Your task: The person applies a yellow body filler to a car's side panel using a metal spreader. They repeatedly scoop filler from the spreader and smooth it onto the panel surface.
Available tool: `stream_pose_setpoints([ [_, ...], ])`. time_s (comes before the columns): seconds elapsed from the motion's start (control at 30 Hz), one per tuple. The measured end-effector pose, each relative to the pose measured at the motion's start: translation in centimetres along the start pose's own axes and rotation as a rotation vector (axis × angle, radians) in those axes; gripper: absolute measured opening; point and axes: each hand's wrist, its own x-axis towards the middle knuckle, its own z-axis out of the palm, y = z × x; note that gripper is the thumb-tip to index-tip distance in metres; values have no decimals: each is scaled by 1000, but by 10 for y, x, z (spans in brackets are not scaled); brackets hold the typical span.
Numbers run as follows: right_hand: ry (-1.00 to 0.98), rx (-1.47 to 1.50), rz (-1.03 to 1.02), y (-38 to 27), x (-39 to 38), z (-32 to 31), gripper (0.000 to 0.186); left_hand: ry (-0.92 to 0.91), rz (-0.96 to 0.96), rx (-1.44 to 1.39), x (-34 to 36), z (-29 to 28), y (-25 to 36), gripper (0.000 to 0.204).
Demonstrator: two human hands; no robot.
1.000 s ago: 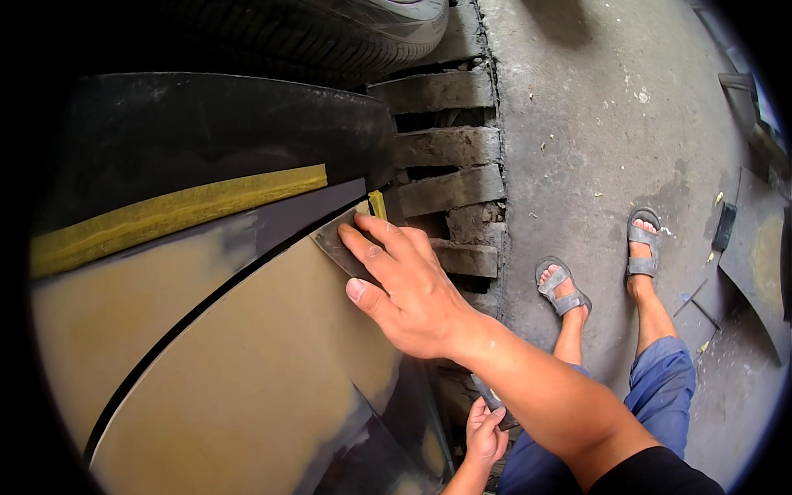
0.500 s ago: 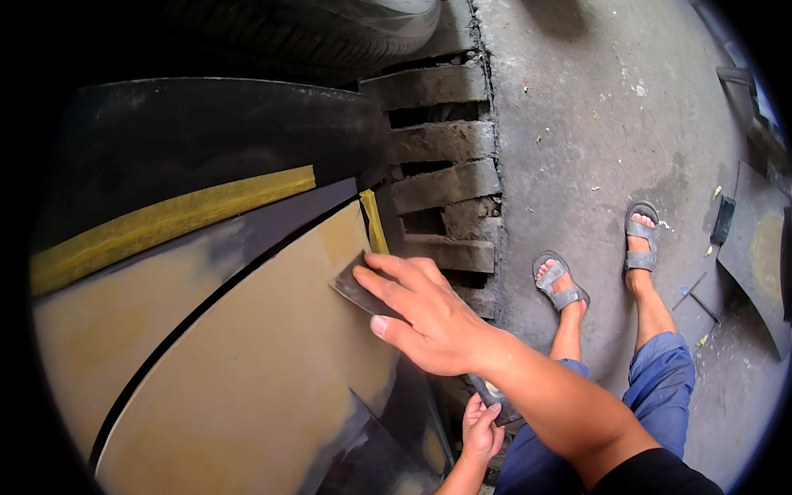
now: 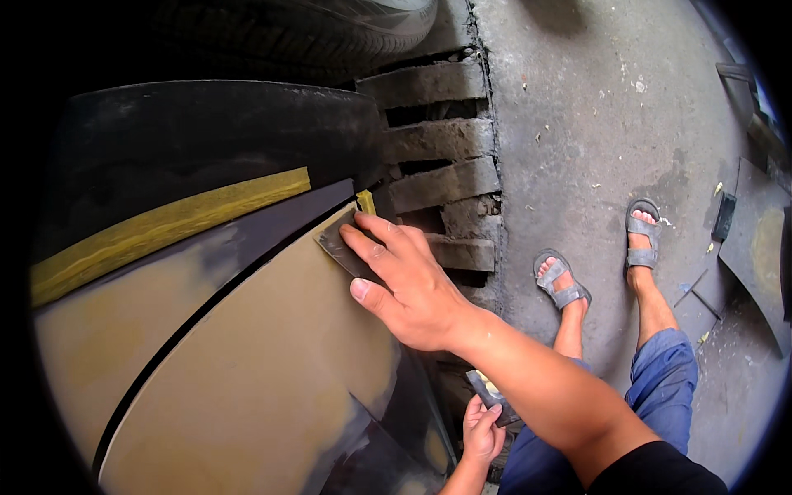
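Note:
My right hand (image 3: 412, 285) reaches in from the lower right, thumb and fingers closed on a dark flat spreader (image 3: 342, 247). The spreader lies against a car body panel (image 3: 239, 355) coated in beige filler with dark patches showing near its lower right. Its upper end is close to the panel's edge, beside a short piece of yellow tape (image 3: 365, 200). Below the right forearm, my left hand (image 3: 481, 431) grips a dark plate (image 3: 499, 404) with a pale yellowish smear on it. The forearm hides part of that plate.
Beyond a dark gap, the neighbouring panel (image 3: 124, 330) bears beige filler and a long yellow tape strip (image 3: 181, 227). A tyre (image 3: 363, 37) stands at the top. Slatted concrete drain covers (image 3: 441, 140) run beside my feet; dark sheet parts (image 3: 755, 239) lie far right.
My right hand has moved up and left with the spreader, close to the panel's upper edge, covering more of the short tape. More of the plate's pale smear shows; the left hand has hardly moved.

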Motion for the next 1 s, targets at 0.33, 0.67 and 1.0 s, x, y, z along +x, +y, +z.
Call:
stream_pose_setpoints([
  [0.33,43,11,35,2,6,0,48,-15,0,-6,1,-2,-5,30],
  [0.67,11,1,-8,1,5,-10,48,8,-4,23,1,2,-3,31],
  [1.0,-102,118,67,2,-13,-3,51,-15,-12,13,2,-5,-2,30],
])
